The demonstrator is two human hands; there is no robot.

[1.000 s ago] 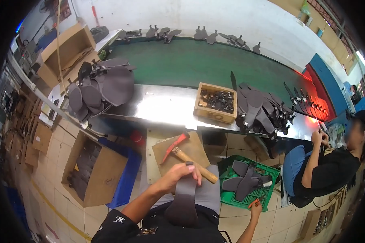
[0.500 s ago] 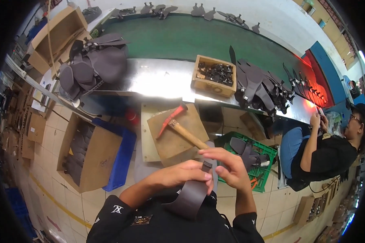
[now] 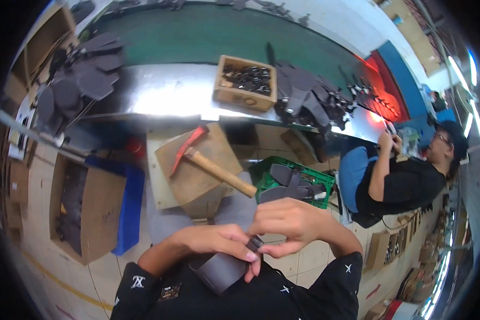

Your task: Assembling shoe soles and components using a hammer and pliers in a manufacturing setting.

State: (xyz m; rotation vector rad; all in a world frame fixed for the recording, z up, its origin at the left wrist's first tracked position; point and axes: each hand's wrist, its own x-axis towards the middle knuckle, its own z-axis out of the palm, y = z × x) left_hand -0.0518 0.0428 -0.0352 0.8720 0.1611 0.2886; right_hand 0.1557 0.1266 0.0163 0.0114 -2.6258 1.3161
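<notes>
My left hand (image 3: 218, 241) is closed on a curved, dark grey-brown strap piece (image 3: 221, 273), held low in front of my body. Its wide end bends down below my fingers. My right hand (image 3: 290, 224) is closed in a pinch at the narrow upper end, where a small dark loop or clip sits; the fingers partly hide it. Just beyond my hands, a hammer (image 3: 213, 168) with a red head and wooden handle lies on a brown square pad (image 3: 218, 146). Its handle end points toward my right hand.
A wooden box (image 3: 245, 100) of small dark parts stands on the metal bench edge, beside a green belt (image 3: 186, 32). Dark strap piles flank it. A green crate (image 3: 321, 198) and a cardboard box (image 3: 104, 213) sit below. At right, a person (image 3: 405, 178) works seated.
My right hand has gone from loosely spread fingers to a pinch at the strap's narrow end. The whole view has shifted, so bench and hammer appear further left and up.
</notes>
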